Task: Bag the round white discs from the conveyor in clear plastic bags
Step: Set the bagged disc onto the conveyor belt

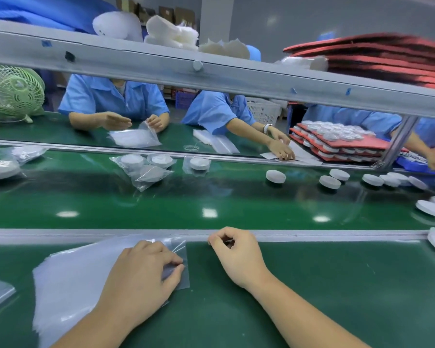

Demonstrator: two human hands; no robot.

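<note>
Left hand [141, 277] is lying on the stack of clear bags [73, 280] at the near left of the bench [337, 285], thumb and fingertips pinching the right edge of the top bag [180, 247]. It's looking like an attempt to peel one sheet free. Right hand [236, 252] is sitting just beside it against the grey rail [324, 236], fingers curled in on the thumb, and nothing is showing inside them.

Those bags are looking thin, limp and slick, probably clinging to one another. The mouth edge is the place to take hold, rubbing the two layers apart.

Loose white discs [275, 176] are riding the conveyor [211, 197] at the far right, well apart from both hands, with more crowding in at the right edge. They're looking light, stiff and smooth, so gripping across the rim seems the safe bet. How fragile they are, I cannot tell. Bagged discs [146, 164] are lying farther left on the belt.

That belt is shining glossy green and throwing back the ceiling lights, while the bench is showing a duller green. Across the line, workers in blue shirts [111, 101] are handling bags of their own. A green fan [13, 91] is standing far left, red trays [337, 139] loaded with discs are stacking up far right, and a grey shelf [211, 69] is crossing overhead, carrying white foam.
</note>
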